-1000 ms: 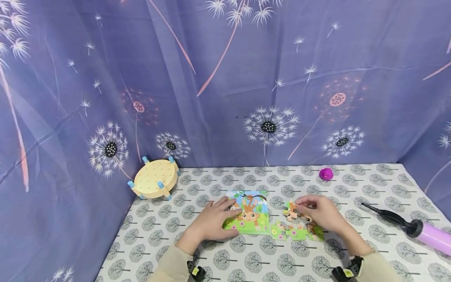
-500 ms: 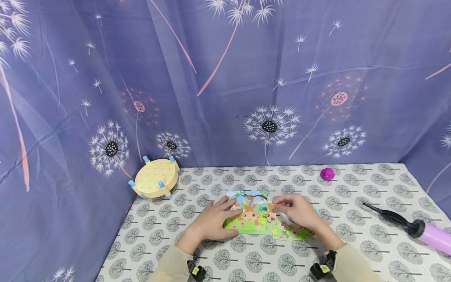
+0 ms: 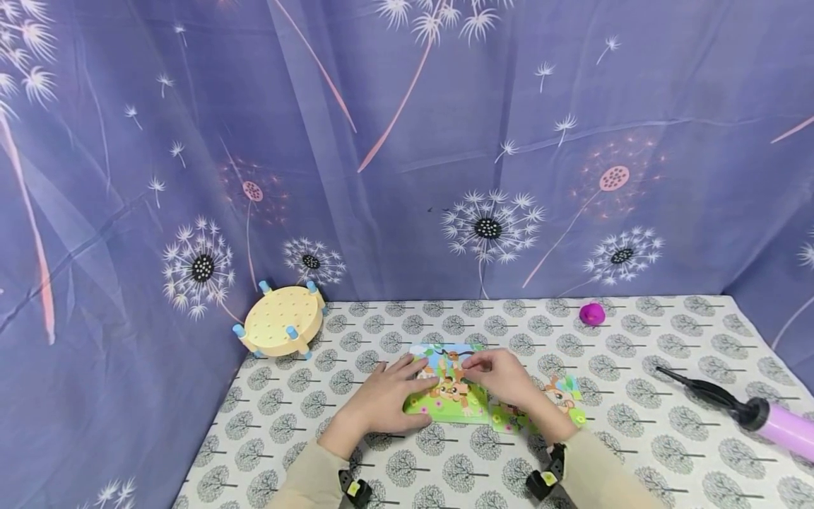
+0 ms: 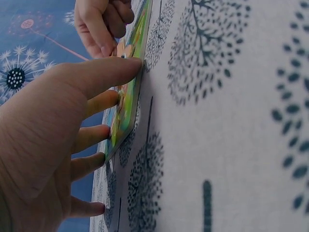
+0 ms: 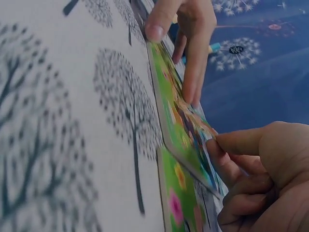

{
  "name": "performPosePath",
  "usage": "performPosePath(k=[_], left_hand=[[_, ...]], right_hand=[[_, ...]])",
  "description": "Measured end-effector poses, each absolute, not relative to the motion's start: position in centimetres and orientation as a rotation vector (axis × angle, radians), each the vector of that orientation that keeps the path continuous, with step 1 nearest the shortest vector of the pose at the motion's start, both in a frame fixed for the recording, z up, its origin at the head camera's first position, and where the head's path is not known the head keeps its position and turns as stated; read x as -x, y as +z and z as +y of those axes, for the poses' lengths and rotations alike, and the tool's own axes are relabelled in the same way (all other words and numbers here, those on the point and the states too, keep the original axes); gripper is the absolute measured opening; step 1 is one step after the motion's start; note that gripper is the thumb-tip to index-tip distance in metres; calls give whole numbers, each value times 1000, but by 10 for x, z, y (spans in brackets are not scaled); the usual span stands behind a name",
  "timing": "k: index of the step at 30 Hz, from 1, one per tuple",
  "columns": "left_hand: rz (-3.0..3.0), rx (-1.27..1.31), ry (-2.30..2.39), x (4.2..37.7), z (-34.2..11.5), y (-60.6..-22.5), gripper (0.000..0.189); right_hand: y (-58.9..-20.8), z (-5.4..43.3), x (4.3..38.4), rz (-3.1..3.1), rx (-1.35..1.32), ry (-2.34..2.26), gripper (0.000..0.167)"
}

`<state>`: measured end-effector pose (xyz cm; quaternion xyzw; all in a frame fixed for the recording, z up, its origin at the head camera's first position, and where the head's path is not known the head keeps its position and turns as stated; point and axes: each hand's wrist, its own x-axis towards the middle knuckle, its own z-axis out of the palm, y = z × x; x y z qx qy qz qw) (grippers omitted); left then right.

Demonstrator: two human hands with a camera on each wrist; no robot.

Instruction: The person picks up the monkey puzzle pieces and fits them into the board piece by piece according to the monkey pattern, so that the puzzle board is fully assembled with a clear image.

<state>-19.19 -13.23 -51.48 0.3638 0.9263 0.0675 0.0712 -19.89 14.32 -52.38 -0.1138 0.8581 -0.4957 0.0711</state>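
Carefully now: our left hand (image 3: 388,401) lies spread, fingertips on left part of picture board (image 3: 439,410); our right hand (image 3: 505,379) pinches puzzle piece (image 3: 458,386) over board, contact unclear. We might misalign piece if pinch twists; low sweep could scatter loose pieces (image 3: 562,397) right of board.

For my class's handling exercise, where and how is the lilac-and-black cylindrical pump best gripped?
Probably around its lilac barrel, from above, with the nearer right hand once free: the pump lies on its side, its round barrel thicker than the tapering black nozzle.
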Motion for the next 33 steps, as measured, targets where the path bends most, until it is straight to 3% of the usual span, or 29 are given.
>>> performPosePath(k=[13,33], left_hand=[[2740,-1172,267,191,-134,-520,65],[2737,-1186,282,190,-132,-521,63]], right_hand=[[-524,115,200,2667,124,-1398,7],[-520,121,203,2711,82,-1331,16]])
